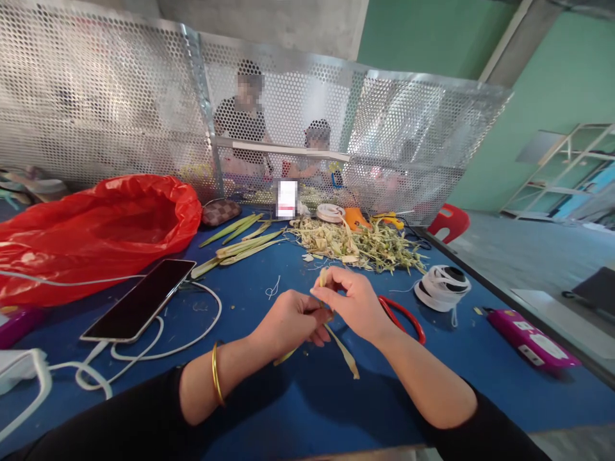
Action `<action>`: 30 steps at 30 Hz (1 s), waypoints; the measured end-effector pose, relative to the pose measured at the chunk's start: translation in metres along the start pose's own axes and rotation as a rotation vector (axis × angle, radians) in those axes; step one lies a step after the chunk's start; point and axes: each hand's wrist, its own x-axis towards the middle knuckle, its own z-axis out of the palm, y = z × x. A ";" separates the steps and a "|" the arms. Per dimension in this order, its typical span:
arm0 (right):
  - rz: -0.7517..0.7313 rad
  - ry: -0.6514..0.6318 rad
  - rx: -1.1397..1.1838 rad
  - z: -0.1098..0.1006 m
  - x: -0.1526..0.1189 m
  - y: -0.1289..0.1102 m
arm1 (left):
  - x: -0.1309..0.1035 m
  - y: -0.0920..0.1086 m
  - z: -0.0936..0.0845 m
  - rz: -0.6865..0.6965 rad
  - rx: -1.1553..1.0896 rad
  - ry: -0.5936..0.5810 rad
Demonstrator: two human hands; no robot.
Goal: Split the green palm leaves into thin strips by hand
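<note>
Over the middle of the blue table [269, 410], my two hands meet on a pale yellow-green leaf strip [344, 351]. Its long end hangs down below my fingers, and another thin end shows under my left wrist. My left hand [300, 320] is closed in a pinch on the strip, a gold bangle on that wrist. Just above and to the right, my right hand [348, 294] pinches a pale folded part of it between thumb and fingers. The fingers partly hide how the strip is folded. Long green leaves [240, 246] lie beyond my left hand.
A heap of leaf scraps [355, 246] lies behind my hands. To the left are a red plastic bag [86, 224], a phone [139, 301] and white cables. To the right sit red-handled scissors [403, 317], a white tape roll [442, 288] and a purple packet [531, 339]. People work behind a perforated screen [283, 83].
</note>
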 end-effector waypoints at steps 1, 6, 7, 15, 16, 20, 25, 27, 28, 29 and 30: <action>0.015 0.013 0.038 0.001 -0.001 0.000 | 0.000 0.000 0.000 0.000 -0.010 0.022; -0.240 0.217 -0.287 0.001 -0.008 -0.002 | -0.003 0.008 -0.009 0.004 -0.234 0.182; -0.317 0.225 -0.397 0.001 -0.010 -0.003 | -0.003 0.010 -0.011 0.010 -0.291 0.210; -0.554 0.252 -0.779 0.009 -0.014 -0.006 | -0.003 0.011 -0.016 0.050 -0.572 0.242; -0.558 0.263 -0.788 0.010 -0.014 -0.006 | -0.003 0.011 -0.015 0.062 -0.590 0.241; -0.541 0.338 -0.782 0.010 -0.012 -0.004 | -0.005 0.013 -0.017 0.098 -0.627 0.213; -0.546 0.352 -0.796 0.010 -0.013 -0.003 | -0.007 0.015 -0.018 0.140 -0.629 0.170; -0.562 0.339 -0.814 0.011 -0.014 -0.002 | -0.007 0.015 -0.017 0.152 -0.617 0.177; -0.562 0.327 -0.821 0.012 -0.014 -0.002 | -0.007 0.015 -0.017 0.154 -0.610 0.181; -0.558 0.315 -0.825 0.012 -0.014 -0.001 | -0.007 0.015 -0.016 0.156 -0.606 0.185; -0.554 0.301 -0.827 0.013 -0.014 -0.001 | -0.007 0.015 -0.016 0.155 -0.603 0.191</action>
